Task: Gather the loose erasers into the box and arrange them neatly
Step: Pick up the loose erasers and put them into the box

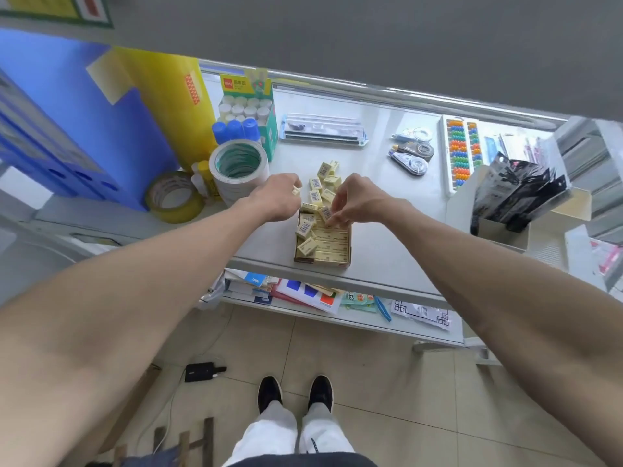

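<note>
White shelving is stretching out in front of me, and the small cardboard box (323,261) is sitting near its front edge, so I am placing everything else from that box. I am standing over it, both bare arms reaching forward. Inside the box, yellow erasers are lying in tidy flat rows along its right side, while several more (305,229) are tilting loosely against its left wall. Just beyond the far end of the box, a loose heap of erasers (324,183) is lying on the shelf top. I am hovering my left hand (278,197) just past the box's far left corner, fingers curled in and pinching one small eraser (296,190) at the tips. I am holding my right hand (357,200) over the box's far end, thumb and fingertips closing on an eraser (325,213) with a barcode label. Left of the box, a stack of white tape rolls (238,170) is standing, with a yellow tape roll (174,197) beside it. Far right of the box, correction tape dispensers (411,153) are lying.
</note>
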